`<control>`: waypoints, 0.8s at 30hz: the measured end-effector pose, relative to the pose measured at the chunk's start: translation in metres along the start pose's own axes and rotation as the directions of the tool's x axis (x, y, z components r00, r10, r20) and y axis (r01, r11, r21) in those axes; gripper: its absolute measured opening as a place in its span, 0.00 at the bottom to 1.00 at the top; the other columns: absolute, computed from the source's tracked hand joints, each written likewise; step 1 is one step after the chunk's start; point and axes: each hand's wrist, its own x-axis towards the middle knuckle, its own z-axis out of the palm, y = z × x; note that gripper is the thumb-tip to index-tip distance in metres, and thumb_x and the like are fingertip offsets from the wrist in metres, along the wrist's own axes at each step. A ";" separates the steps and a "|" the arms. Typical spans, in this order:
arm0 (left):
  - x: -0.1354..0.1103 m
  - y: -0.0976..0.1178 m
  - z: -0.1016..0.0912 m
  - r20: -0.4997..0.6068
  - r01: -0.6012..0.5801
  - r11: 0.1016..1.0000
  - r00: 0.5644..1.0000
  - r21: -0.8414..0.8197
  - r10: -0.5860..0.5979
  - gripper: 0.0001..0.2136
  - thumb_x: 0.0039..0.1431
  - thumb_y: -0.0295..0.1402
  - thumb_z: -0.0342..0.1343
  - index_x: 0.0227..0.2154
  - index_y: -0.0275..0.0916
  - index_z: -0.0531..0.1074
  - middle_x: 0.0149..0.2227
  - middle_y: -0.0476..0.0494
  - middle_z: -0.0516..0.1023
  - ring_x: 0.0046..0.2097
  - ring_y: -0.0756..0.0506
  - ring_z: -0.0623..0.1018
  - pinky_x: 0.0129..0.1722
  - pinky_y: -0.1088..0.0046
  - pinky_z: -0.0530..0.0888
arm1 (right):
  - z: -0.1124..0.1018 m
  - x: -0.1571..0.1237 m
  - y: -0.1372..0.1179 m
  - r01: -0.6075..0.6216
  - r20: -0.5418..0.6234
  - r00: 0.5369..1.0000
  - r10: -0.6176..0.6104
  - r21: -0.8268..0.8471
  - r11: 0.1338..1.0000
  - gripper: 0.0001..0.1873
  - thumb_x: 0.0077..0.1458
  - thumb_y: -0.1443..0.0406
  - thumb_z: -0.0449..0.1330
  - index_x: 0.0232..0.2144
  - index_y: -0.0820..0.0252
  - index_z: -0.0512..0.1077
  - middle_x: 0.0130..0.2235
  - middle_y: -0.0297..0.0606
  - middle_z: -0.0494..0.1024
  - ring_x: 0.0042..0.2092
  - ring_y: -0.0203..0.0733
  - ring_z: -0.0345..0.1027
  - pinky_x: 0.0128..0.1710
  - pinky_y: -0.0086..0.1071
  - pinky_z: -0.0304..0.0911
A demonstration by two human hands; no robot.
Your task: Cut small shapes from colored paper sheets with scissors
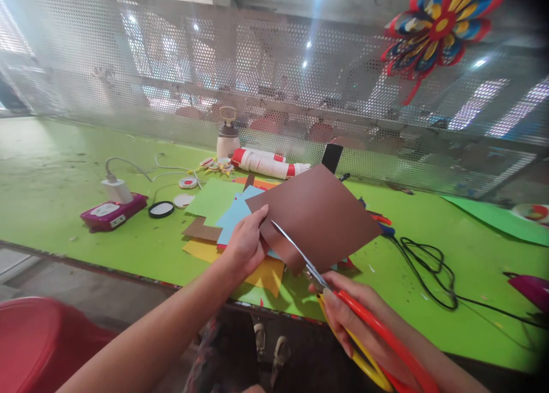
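A sheet of brown paper (321,213) is pinched at its left corner by my left hand (249,241), thumb on top. My right hand (351,307) grips a pair of scissors (295,247) with red and yellow handles. One blade lies across the lower left part of the sheet, its tip near my left fingers. Whether the paper is cut there I cannot tell. Below the sheet is a loose pile of coloured paper, with light green (218,198), blue (234,215) and yellow-orange (266,276) pieces showing.
On the green table (55,170) stand a purple power strip (114,213) with a white plug, a bottle (227,141) and stacked paper cups (270,164). A black cable (429,261) coils at the right. A red stool (47,341) is at lower left; a perforated metal screen (274,67) rises behind.
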 end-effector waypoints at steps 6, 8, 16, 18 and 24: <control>-0.001 0.000 -0.001 -0.015 0.011 1.000 1.000 -0.008 -0.012 0.09 0.56 0.29 0.56 0.36 0.30 0.77 0.38 0.36 0.82 0.37 0.43 0.81 0.42 0.66 0.78 | 0.003 -0.001 0.000 -0.006 0.027 1.000 0.003 0.116 0.993 0.21 0.59 0.47 0.51 0.33 0.59 0.62 0.21 0.24 0.56 0.19 0.27 0.47 0.16 0.22 0.46; 0.000 -0.001 -0.001 -0.031 0.006 1.000 0.999 -0.019 -0.006 0.08 0.56 0.29 0.57 0.36 0.30 0.77 0.38 0.37 0.82 0.37 0.43 0.81 0.41 0.68 0.78 | 0.003 -0.001 0.000 0.012 0.021 1.000 -0.015 0.103 0.995 0.21 0.60 0.47 0.51 0.33 0.59 0.62 0.20 0.23 0.55 0.19 0.26 0.46 0.16 0.23 0.45; -0.001 0.000 0.001 -0.047 0.008 1.000 0.999 -0.029 -0.010 0.08 0.57 0.28 0.56 0.35 0.31 0.77 0.37 0.38 0.82 0.36 0.45 0.81 0.38 0.69 0.79 | 0.004 0.001 -0.003 -0.003 -0.008 1.000 0.003 0.037 0.999 0.23 0.59 0.46 0.50 0.37 0.61 0.64 0.21 0.25 0.56 0.20 0.27 0.47 0.18 0.24 0.45; -0.001 0.000 0.001 -0.034 0.002 1.000 0.999 -0.023 -0.003 0.08 0.57 0.28 0.55 0.36 0.31 0.77 0.37 0.39 0.82 0.36 0.45 0.81 0.39 0.69 0.79 | 0.004 0.000 -0.002 -0.009 -0.016 1.000 0.010 0.042 0.999 0.23 0.59 0.46 0.50 0.36 0.60 0.63 0.21 0.24 0.56 0.20 0.27 0.46 0.17 0.23 0.44; -0.002 0.000 0.001 -0.014 0.025 1.000 1.000 -0.011 -0.026 0.08 0.57 0.29 0.55 0.36 0.31 0.77 0.37 0.37 0.82 0.36 0.44 0.81 0.39 0.68 0.78 | 0.001 -0.002 -0.007 -0.038 -0.018 0.999 0.039 0.023 0.999 0.24 0.56 0.44 0.53 0.31 0.59 0.62 0.20 0.23 0.52 0.20 0.27 0.43 0.17 0.22 0.43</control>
